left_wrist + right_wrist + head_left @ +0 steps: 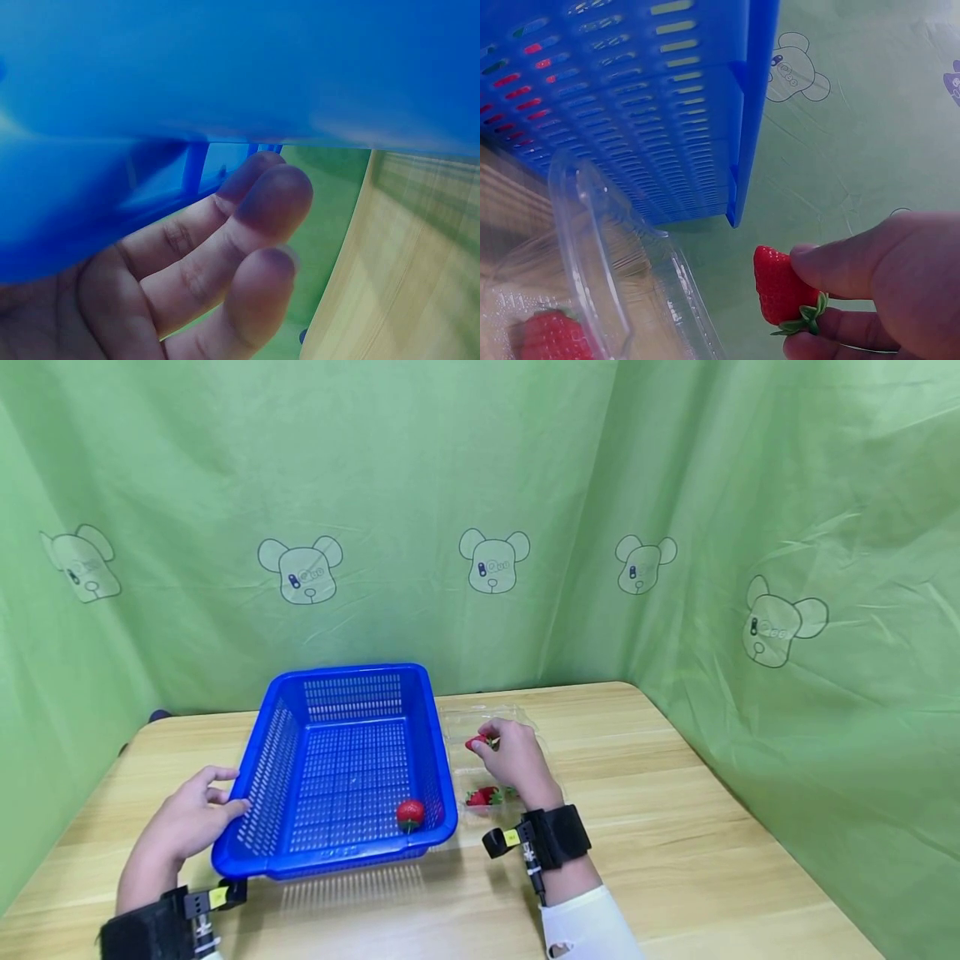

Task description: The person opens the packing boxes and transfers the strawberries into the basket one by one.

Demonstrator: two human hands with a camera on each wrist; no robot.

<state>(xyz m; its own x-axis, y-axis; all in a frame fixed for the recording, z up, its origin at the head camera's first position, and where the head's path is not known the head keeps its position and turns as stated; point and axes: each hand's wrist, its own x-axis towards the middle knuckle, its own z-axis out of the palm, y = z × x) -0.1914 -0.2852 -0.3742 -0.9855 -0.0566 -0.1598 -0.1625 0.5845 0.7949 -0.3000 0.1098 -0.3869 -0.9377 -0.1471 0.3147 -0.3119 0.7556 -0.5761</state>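
A right hand (517,760) pinches a strawberry (784,285) between thumb and fingers, its tip left free, over a clear box (585,225) holding more berries (483,796). Opposite, the left hand (191,810) grips a blue basket (337,858) at the rim, apparently to steady it (how firmly is hard to tell up close), one berry (410,814) lying in its near right corner

From the head we look forward and down over the table (645,810), while from both wrists we see, much nearer, the same blue basket (341,858).
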